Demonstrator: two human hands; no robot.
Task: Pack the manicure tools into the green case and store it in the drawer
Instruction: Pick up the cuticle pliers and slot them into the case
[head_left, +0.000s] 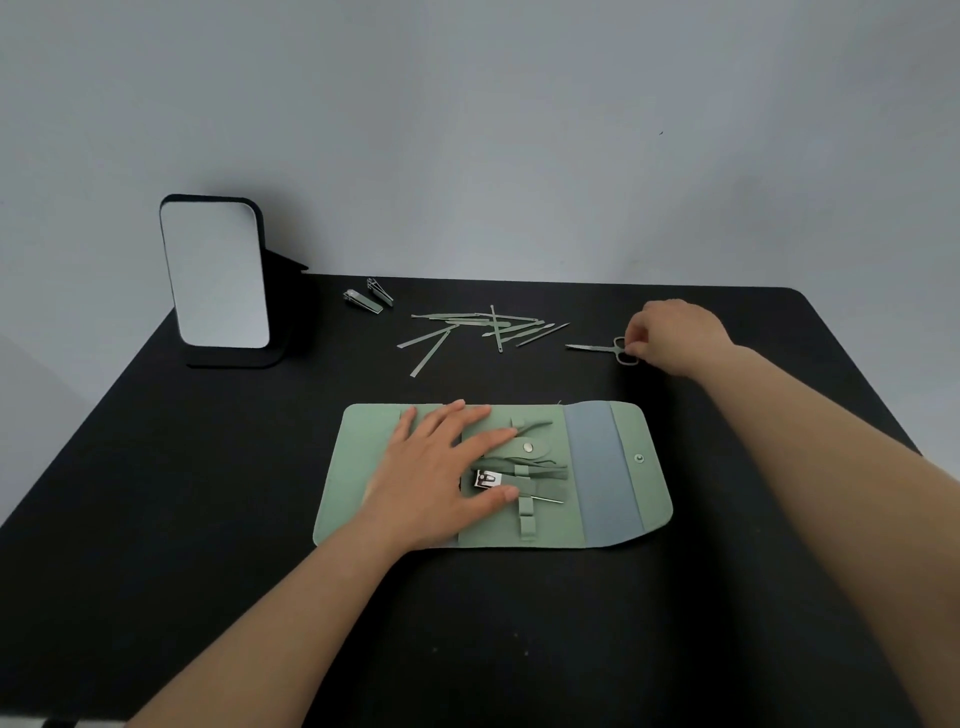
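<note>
Green case (618, 467) open mid-table, few tools strapped in. Left hand (441, 467) flat, pressing it. Right hand (670, 338) pinches scissors (605, 348) near back edge. Loose tools (478, 327) remain; drawer step undone.

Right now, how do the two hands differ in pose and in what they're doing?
The left hand lies flat with fingers spread, pressing on the open green case; the right hand is curled, its fingers pinching the handle loops of the scissors. The left hand is near the table's middle, the right hand farther back on the right. Both are bare and low over the black table.
</note>
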